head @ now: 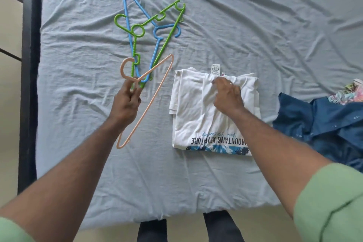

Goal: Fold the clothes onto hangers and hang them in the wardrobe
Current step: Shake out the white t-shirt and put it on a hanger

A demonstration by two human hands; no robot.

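- Left hand (127, 102) pinching peach hanger (149, 100) near its hook, hook toward bed's far side, long bar slanting back toward person.
- Right hand (227, 94) gripping folded white T-shirt (194, 122) at far edge, lying mid-bed (88, 173), print nearest person.
- Hands well apart.

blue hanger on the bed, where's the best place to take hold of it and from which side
Probably by the blue hanger's long straight arm near its far corner, coming from the far left. That stretch lies bare on the bed sheet. Lower down, the green hanger crosses over it, and the peach hanger held by the left hand overlaps its near tip.
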